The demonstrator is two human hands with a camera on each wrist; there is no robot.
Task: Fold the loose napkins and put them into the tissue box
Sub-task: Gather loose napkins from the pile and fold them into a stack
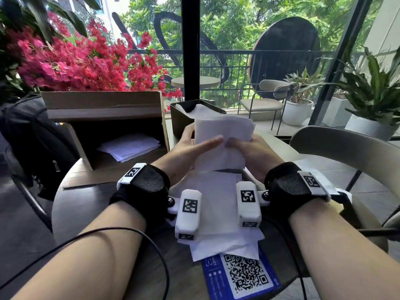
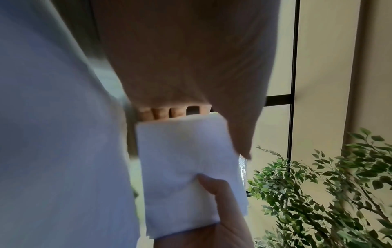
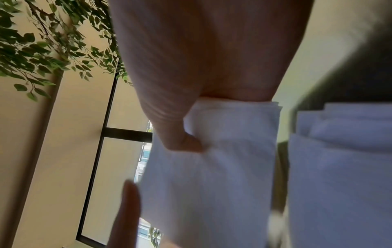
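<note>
Both hands hold one stack of folded white napkins [image 1: 223,135] upright above the table. My left hand [image 1: 201,140] grips its left edge, thumb laid across the front and fingers behind. My right hand [image 1: 237,145] pinches the lower right part. The left wrist view shows the stack [image 2: 180,159] between thumb and fingertips [image 2: 161,114]. The right thumb digs into the stack [image 3: 212,167] in the right wrist view. The dark tissue box [image 1: 179,120] stands just behind the hands, with white napkins sticking out of its top. Loose napkins [image 1: 218,213] lie spread under my wrists.
A cardboard box [image 1: 104,109] lies open on its side at the left, with several napkins [image 1: 129,146] inside. A blue QR card [image 1: 242,276] sits at the near table edge. A black backpack [image 1: 28,137] is at far left, a beige chair [image 1: 346,148] at right.
</note>
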